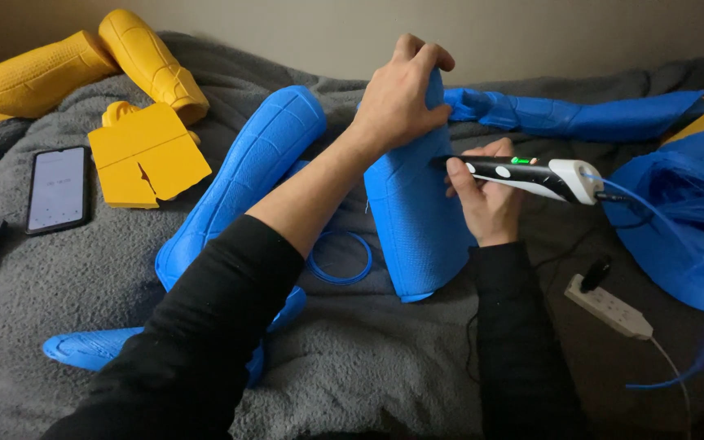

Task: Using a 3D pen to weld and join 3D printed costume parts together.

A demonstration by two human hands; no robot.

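Head view: left hand clamps top of upright blue shell piece, steadying it on grey blanket. Right hand, at 3 o'clock of shell, fist closed on black-white 3D pen, tip probably touching shell's side. Blue ring lies at 8 o'clock.

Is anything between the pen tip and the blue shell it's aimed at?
Nothing visible: the black-and-white handheld pen in the right hand points straight at the upright blue ribbed plastic shell, which the left hand grips on top.
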